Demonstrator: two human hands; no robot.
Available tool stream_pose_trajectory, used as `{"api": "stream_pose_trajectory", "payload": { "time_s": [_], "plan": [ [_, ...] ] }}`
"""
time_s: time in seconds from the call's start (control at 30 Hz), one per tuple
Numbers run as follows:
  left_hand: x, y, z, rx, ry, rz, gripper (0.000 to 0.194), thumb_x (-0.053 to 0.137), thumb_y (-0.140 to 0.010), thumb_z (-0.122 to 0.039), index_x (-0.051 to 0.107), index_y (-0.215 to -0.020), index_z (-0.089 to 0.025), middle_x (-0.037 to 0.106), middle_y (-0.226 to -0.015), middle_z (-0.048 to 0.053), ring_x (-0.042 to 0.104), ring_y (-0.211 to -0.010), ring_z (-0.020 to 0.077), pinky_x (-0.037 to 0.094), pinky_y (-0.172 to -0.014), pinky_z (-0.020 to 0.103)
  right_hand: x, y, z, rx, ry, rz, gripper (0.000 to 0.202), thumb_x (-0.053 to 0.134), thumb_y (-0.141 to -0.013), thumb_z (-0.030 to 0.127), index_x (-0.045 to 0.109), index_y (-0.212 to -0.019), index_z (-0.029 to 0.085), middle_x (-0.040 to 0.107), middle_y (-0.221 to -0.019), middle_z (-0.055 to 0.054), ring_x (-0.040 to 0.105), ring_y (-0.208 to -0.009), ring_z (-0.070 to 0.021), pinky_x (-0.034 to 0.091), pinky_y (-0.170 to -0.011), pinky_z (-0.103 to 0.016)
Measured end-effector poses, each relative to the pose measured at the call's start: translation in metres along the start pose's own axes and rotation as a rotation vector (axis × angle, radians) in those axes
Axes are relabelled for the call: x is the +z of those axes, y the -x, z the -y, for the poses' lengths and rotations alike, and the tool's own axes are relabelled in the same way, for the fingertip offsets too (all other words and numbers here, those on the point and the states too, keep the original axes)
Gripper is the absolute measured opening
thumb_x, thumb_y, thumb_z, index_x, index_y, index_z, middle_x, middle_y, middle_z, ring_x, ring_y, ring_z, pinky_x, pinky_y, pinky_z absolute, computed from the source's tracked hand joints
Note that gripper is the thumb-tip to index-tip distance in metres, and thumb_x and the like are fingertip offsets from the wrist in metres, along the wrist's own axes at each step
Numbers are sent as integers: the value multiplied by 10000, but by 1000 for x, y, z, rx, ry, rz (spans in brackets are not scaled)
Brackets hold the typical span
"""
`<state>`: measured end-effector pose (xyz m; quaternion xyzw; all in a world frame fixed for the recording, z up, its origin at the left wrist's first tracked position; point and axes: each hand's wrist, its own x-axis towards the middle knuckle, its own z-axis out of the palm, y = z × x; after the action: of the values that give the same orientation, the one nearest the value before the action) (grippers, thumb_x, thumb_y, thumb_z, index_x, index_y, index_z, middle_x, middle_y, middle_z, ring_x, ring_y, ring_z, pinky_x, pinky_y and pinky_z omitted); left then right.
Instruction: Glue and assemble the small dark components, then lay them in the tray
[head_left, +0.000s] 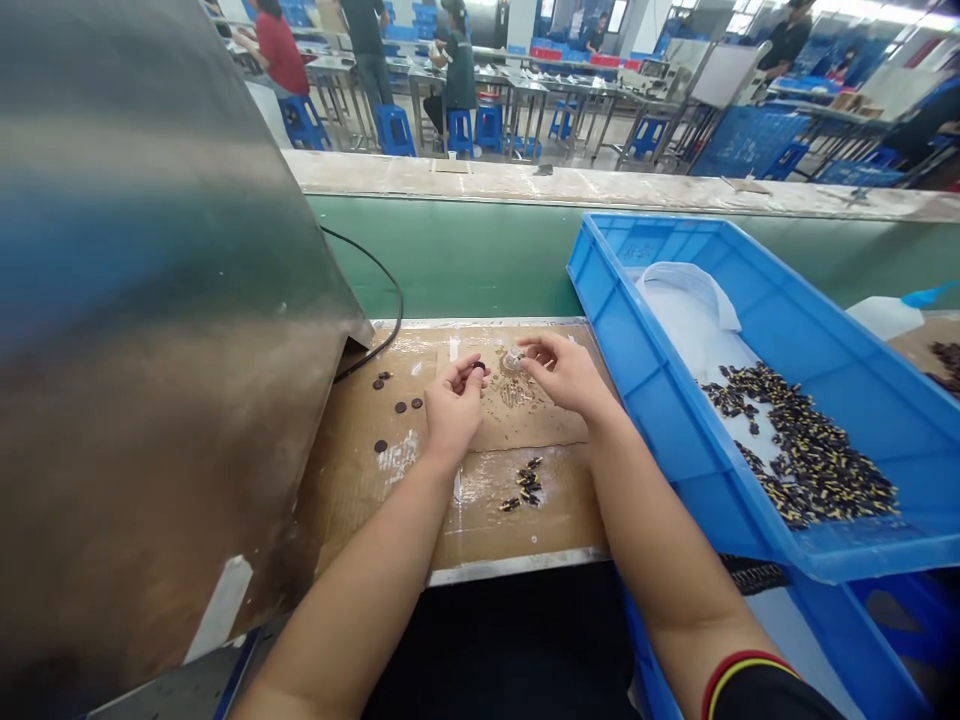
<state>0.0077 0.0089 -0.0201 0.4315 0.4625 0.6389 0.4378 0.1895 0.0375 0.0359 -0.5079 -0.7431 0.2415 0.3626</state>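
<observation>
Between the thumb and fingers of my left hand (455, 405) is a small dark round disc (479, 367). My right hand (564, 370) is at a small clear container (513, 358), its thumb and fingertips closed at the container's right side; whether they pinch it or a tiny piece is too small to tell. Under both hands lies a brown cardboard sheet (525, 430) with brownish smears. Several loose dark discs (381, 446) lie on the worktop left of my left hand. Nearer to me is a small group of black-and-yellow parts (529, 482).
A large blue bin (645, 370) on the right holds many black-and-yellow parts (817, 450) on white sheeting. A big metal housing (150, 300) rises at the left, with a black cable (397, 290) beside it. Behind the worktop runs a green belt (465, 255). People work at far tables.
</observation>
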Motion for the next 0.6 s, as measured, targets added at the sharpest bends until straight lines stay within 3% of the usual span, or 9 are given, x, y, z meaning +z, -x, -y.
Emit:
{"api": "stream_pose_trajectory", "payload": {
  "time_s": [0.13, 0.23, 0.4, 0.6],
  "plan": [
    [2, 0, 4, -103, 48, -22, 323, 710, -861, -313, 704, -1114, -113, 744, -969, 121, 664, -768, 137, 549, -748, 267, 25, -25, -34, 103, -225, -292, 285, 672, -826, 366, 750, -1024, 176, 762, -952, -62, 663, -773, -168, 536, -738, -301],
    [5, 3, 3, -136, 13, -20, 270, 687, -871, -286, 709, -1077, -113, 747, -962, 119, 670, -774, 141, 550, -755, 269, 42, -27, -53, 142, -280, -419, 322, 703, -804, 431, 761, -963, 156, 775, -935, -92, 686, -791, -195, 548, -744, -316],
    [10, 5, 3, -164, -32, -2, 179, 654, -880, -206, 719, -1022, -118, 751, -958, 116, 706, -860, 167, 556, -811, 283, 51, -21, -62, 50, -137, -438, 290, 679, -871, 436, 789, -976, 188, 785, -927, -71, 651, -692, -169, 522, -669, -299],
    [9, 4, 5, -156, -54, 8, 174, 650, -879, -188, 725, -1023, -125, 753, -968, 107, 709, -868, 171, 558, -826, 291, 51, -21, -60, -96, 43, -438, 221, 657, -917, 383, 792, -976, 219, 789, -953, -61, 667, -744, -185, 543, -768, -342]
  ]
}}
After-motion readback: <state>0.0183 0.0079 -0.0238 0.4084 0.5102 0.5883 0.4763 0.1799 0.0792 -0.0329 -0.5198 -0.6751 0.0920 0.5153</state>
